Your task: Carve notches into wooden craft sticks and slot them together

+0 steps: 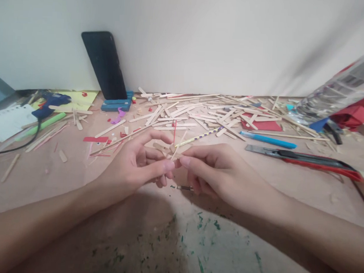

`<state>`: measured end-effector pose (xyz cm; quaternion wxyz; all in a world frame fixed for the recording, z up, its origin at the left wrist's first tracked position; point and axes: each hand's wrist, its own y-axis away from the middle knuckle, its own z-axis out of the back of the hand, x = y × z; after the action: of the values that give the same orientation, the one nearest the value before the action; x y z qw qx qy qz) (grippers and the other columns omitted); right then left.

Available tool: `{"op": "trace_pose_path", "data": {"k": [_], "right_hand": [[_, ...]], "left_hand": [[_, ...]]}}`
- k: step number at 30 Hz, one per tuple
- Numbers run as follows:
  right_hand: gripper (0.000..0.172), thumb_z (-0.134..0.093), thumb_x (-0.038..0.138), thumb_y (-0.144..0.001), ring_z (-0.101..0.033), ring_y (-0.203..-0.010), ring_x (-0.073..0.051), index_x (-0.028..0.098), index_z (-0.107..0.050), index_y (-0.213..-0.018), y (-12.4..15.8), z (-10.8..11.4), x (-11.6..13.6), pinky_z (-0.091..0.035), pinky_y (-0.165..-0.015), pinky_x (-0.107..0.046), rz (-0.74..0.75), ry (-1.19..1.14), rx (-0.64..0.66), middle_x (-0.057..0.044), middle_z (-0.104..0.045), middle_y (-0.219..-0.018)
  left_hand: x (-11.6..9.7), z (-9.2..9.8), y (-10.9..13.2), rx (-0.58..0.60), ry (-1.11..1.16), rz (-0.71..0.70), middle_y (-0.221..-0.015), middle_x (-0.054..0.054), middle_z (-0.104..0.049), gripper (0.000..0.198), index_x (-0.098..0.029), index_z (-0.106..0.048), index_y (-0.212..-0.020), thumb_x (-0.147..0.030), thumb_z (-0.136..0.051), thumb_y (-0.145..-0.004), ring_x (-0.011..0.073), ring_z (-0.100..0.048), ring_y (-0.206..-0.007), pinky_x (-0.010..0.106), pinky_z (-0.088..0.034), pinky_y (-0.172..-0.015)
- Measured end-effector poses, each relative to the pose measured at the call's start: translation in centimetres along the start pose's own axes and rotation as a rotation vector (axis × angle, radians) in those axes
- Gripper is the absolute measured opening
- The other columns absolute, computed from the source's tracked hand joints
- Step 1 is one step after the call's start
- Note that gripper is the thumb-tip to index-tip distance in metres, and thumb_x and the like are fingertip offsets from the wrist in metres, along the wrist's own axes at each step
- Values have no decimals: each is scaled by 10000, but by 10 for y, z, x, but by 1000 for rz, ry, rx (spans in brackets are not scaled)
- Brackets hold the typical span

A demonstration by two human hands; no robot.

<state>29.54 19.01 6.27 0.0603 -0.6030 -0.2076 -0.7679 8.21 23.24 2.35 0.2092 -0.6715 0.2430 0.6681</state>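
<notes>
Between my two hands, over the front middle of the table, is a small piece built of thin wooden sticks (pixel 175 150). A slim red strip rises from it or stands just behind it; I cannot tell which. My left hand (pixel 144 161) pinches the piece from the left, thumb in front and fingers curled behind. From the right, my right hand (pixel 213 168) grips its edge between thumb and forefinger. A small metal blade tip (pixel 184 188) shows below my right fingers, the rest hidden. Behind the hands lies a yellow pencil with dark spots (pixel 200 137).
Loose popsicle sticks (pixel 183 110) are heaped along the wall. A black phone (pixel 105 64) leans upright on a blue stand (pixel 117 103). On the right lie a blue pen (pixel 268 139), a box cutter (pixel 301 158) and a clear plastic bag (pixel 337 87). A green stick (pixel 43 125) is at left.
</notes>
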Motion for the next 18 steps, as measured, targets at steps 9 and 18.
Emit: {"op": "trace_pose_path", "data": {"k": [9, 18], "right_hand": [[434, -524, 258, -1066, -456, -415, -42, 182, -614, -648, -1, -1, -4, -340, -401, -184, 49, 110, -80, 62, -565, -523], [450, -518, 254, -1044, -485, -476, -99, 219, -490, -596, -1, -10, -4, -368, -444, -239, 84, 162, -127, 33, -500, -546]], "left_hand": [[-2, -15, 7, -295, -675, -247, -700, -22, -736, 101, -208, -690, -852, -262, -689, -937, 109, -668, -544, 196, -479, -495], [-4, -11, 6, -179, -1013, -372, -561, -63, -486, 259, -192, -676, -767, -201, -564, -1001, 75, -422, -497, 225, -359, -539]]}}
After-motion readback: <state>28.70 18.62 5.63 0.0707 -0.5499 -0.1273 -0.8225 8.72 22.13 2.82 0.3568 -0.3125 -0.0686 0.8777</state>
